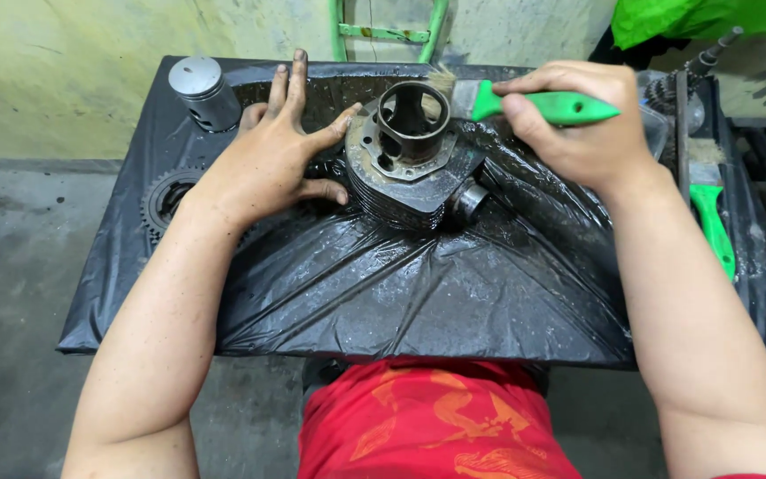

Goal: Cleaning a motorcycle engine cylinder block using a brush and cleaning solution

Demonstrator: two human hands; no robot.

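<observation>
bristles of your green-handled brush (525,104), clenched in your right hand (578,124), touch the engine cylinder's (405,160) far rim; handle runs rightward. your left hand (268,160), fingers spread, braces its left side.

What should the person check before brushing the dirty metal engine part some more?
1. Left hand steadying the engine cylinder: ok, thumb and fingers touch its side.
2. Right hand gripping the green brush: ok.
3. Bristles at the cylinder's rim: ok.
4. Black plastic sheet under the part: ok, wet and wrinkled.
5. Piston out of the way: ok, at the far left corner.
6. Bore clean inside: cannot tell.
</observation>
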